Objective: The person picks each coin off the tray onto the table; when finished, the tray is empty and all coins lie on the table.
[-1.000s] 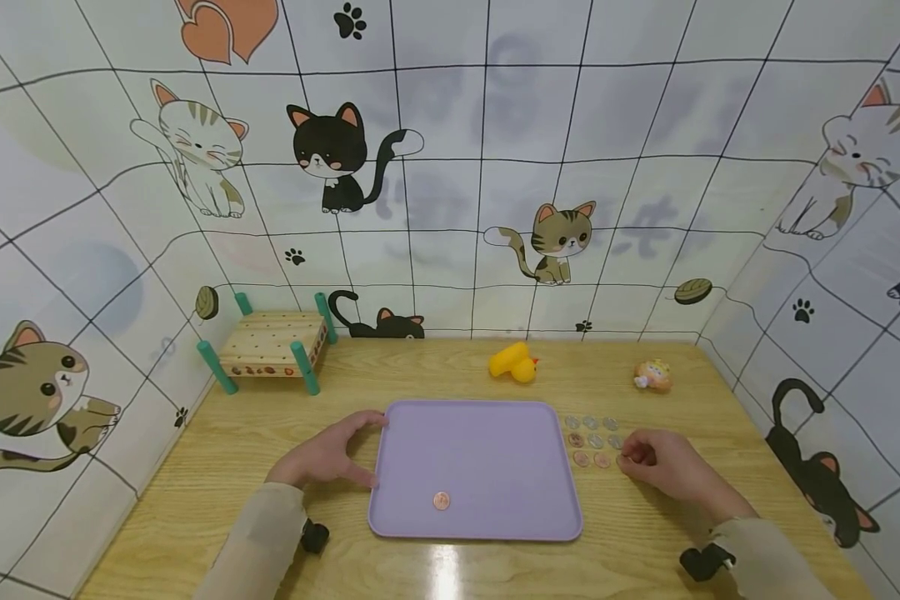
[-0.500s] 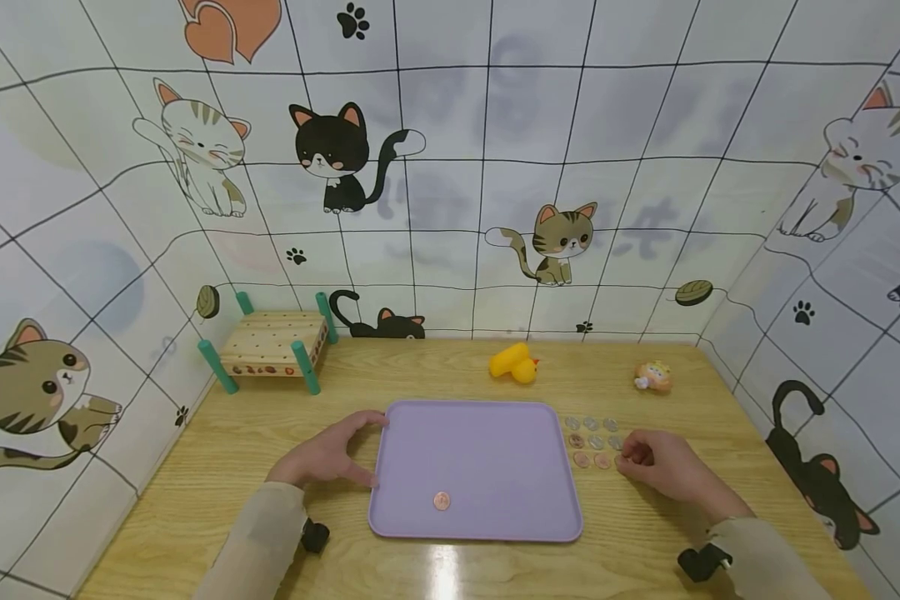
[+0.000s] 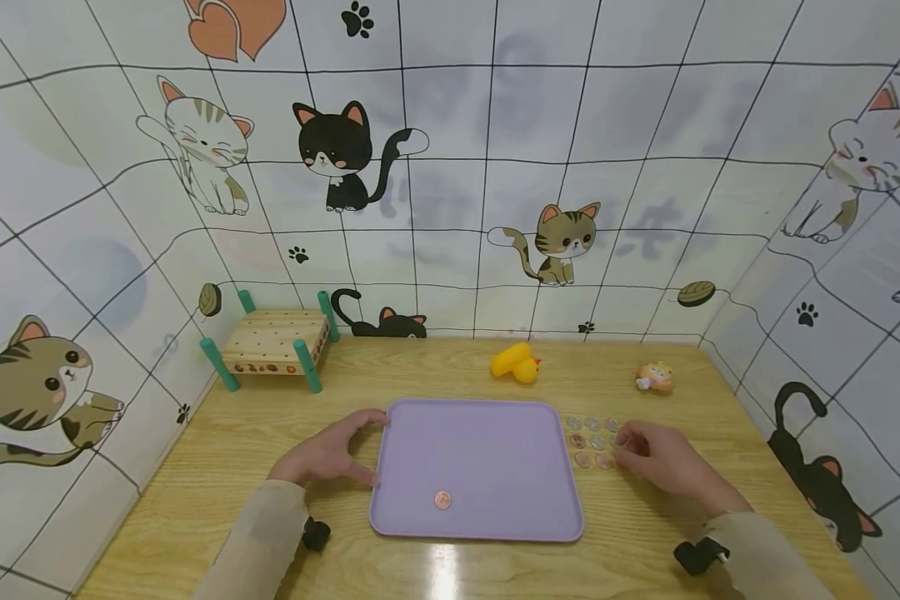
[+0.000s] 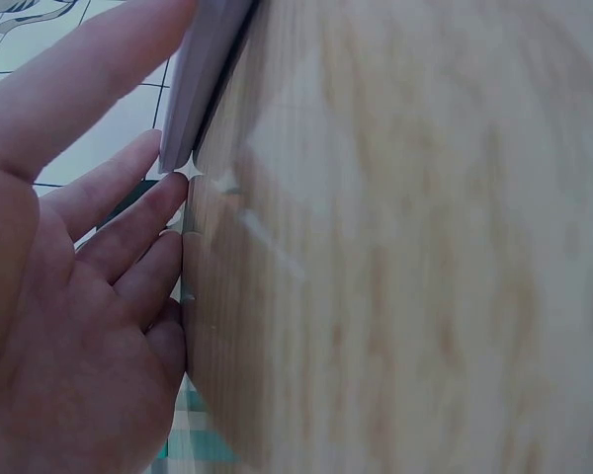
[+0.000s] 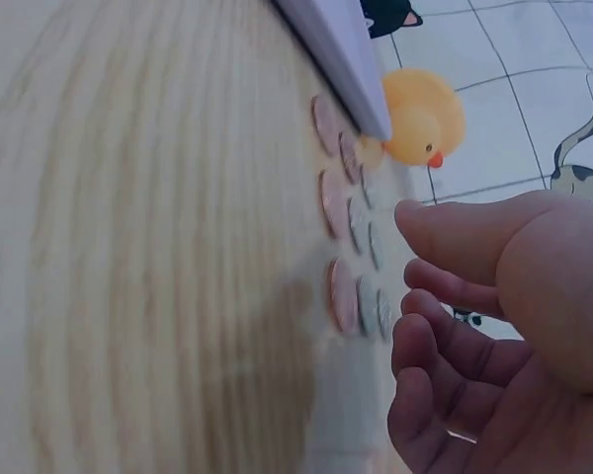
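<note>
A lilac tray point(image 3: 480, 467) lies on the table, with one copper coin point(image 3: 442, 500) on it near the front left. My left hand point(image 3: 328, 450) rests at the tray's left edge, thumb and fingertips spread along the rim. Right of the tray, small rows of coins lie flat, copper ones point(image 5: 332, 202) nearest the front and silver ones point(image 3: 593, 423) behind. My right hand point(image 3: 660, 458) hovers close over the right end of these rows, covering some coins in the head view. In the right wrist view its thumb and loosely bent fingers stand apart, with nothing between them.
A yellow rubber duck point(image 3: 516, 363) lies behind the tray. A small orange-and-white figurine point(image 3: 654, 377) sits at the back right. At the back left stands a toy wooden bed point(image 3: 273, 342) with green posts. Cat-print walls point(image 3: 450, 167) enclose the table point(image 3: 195, 467).
My right hand has lifted slightly from the coin at the right end of the front row. My left hand stays at the tray edge, and the head view has shifted a little.
</note>
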Motion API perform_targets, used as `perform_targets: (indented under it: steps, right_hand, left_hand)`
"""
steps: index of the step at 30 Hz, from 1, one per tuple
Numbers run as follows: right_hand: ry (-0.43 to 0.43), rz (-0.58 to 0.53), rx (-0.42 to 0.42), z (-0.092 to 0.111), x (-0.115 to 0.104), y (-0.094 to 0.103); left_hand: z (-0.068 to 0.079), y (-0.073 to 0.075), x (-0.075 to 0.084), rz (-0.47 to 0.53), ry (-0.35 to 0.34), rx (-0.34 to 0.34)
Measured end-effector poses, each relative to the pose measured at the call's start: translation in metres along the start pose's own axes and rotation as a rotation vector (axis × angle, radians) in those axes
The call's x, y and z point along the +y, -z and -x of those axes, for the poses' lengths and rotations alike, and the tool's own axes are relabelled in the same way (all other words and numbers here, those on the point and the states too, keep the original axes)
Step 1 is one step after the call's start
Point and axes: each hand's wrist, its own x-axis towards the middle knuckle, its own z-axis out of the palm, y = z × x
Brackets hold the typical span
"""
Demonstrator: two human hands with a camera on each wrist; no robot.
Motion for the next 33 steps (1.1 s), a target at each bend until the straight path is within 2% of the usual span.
perform_targets:
  steps: [5, 12, 26, 33]
  right_hand:
    - [0.077, -0.048, -0.023, -0.014, -0.021, 0.0]
    - [0.239, -0.153, -0.139, -0.034, -0.051, -0.014]
    - [0.457, -0.111, -0.265, -0.065, -0.11, -0.049]
    - [0.474, -0.076, -0.354, -0.073, -0.143, -0.065]
  left_hand:
    - [0.001, 0.001, 0.002, 0.0, -0.003, -0.003]
    - [0.001, 0.0, 0.004, 0.001, -0.011, -0.003]
    - [0.0, -0.001, -0.001, -0.008, 0.0, 0.004]
    - [0.0, -0.001, 0.0, -0.014, -0.008, 0.003]
